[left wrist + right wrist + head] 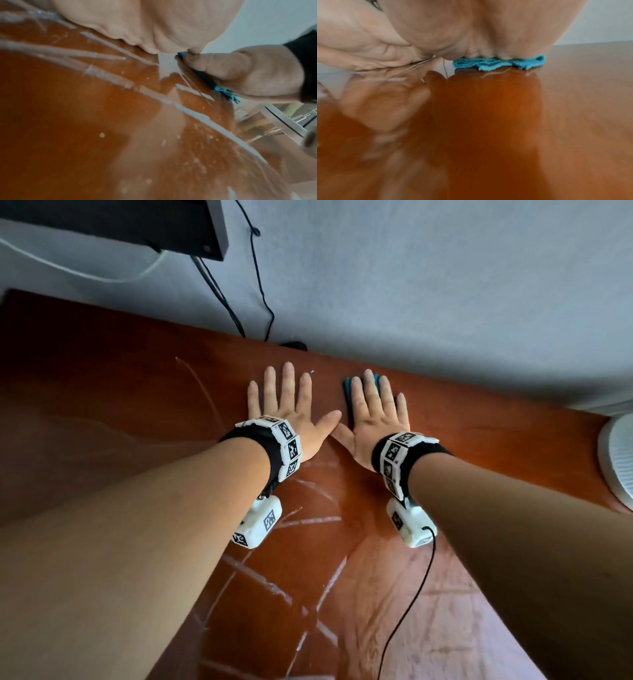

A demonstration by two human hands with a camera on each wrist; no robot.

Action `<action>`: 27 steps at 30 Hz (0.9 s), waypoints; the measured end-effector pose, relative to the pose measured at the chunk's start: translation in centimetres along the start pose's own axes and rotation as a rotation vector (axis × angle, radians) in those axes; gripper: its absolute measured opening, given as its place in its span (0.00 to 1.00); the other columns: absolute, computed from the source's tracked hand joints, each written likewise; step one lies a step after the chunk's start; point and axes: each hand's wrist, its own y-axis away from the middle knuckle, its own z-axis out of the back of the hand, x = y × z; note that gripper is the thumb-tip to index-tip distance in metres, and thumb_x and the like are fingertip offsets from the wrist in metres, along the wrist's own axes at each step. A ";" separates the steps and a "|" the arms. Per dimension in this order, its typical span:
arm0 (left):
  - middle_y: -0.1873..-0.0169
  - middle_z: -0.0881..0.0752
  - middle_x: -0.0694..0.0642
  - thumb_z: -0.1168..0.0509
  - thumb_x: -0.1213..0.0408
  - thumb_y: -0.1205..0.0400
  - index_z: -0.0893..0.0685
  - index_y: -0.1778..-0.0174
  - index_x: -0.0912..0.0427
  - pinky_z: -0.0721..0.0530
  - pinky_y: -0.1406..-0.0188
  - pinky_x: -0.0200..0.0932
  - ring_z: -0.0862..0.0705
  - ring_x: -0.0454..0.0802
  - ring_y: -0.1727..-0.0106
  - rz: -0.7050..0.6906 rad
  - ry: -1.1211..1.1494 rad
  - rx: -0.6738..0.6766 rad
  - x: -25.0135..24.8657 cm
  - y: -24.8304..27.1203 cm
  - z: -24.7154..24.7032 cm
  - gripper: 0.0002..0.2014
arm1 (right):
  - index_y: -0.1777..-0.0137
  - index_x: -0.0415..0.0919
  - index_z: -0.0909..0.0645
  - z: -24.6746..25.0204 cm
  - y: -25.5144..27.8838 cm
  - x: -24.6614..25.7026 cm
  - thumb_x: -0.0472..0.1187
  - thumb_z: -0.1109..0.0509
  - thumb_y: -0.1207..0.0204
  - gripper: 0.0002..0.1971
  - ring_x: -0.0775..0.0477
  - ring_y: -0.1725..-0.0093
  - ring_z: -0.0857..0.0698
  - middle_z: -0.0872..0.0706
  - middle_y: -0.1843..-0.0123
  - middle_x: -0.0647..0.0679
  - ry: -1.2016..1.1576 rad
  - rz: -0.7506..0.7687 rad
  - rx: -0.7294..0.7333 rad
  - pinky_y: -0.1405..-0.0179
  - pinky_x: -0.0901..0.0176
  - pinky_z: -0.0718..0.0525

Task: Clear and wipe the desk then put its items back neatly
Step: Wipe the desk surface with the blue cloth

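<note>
Both my hands lie flat on the glossy brown desk [137, 405], fingers straight and spread, thumbs nearly touching. My left hand [287, 402] rests on bare wood. My right hand [375, 412] presses down on a small teal cloth [349, 392], which peeks out past the fingers and along the palm's left side. In the right wrist view the folded cloth [498, 63] is squeezed between my palm and the desk [488, 121]. The left wrist view shows my right hand [248, 75] with the cloth's edge [224, 92] under it, and pale streaks on the desk [68, 108].
A dark monitor [137, 224] hangs at the top left, with black cables [263, 296] running down the grey wall behind the desk. A white round object [616, 460] sits at the desk's right edge. Whitish streaks [308, 522] cross the wood near me.
</note>
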 end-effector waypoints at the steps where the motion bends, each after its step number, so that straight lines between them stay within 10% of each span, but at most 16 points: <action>1: 0.12 0.71 0.56 0.68 0.26 0.18 0.65 0.10 0.50 0.68 0.15 0.67 0.72 0.61 0.13 -0.003 0.004 0.007 0.1 0.0 0.0 0.45 | 0.11 0.49 0.72 0.4 -0.8 -0.2 0.74 0.63 0.19 0.45 0.45 0.12 0.74 0.75 0.11 0.51 0.009 0.007 0.001 0.12 0.37 0.66; 12: 0.16 0.79 0.56 0.58 0.32 0.14 0.73 0.13 0.49 0.70 0.16 0.68 0.78 0.62 0.15 0.004 -0.064 0.081 0.3 -0.4 0.1 0.43 | 0.09 0.50 0.62 4.5 -8.6 -1.4 0.74 0.61 0.17 0.43 0.45 0.10 0.67 0.61 0.08 0.52 -0.032 0.016 -0.021 0.13 0.34 0.65; 27: 0.15 0.76 0.59 0.58 0.31 0.14 0.72 0.13 0.51 0.67 0.15 0.69 0.74 0.64 0.14 0.001 -0.102 0.014 -0.2 -0.4 -0.6 0.44 | 0.09 0.48 0.65 2.6 -5.7 0.1 0.71 0.62 0.16 0.42 0.46 0.11 0.69 0.66 0.08 0.52 -0.157 -0.138 -0.081 0.14 0.34 0.67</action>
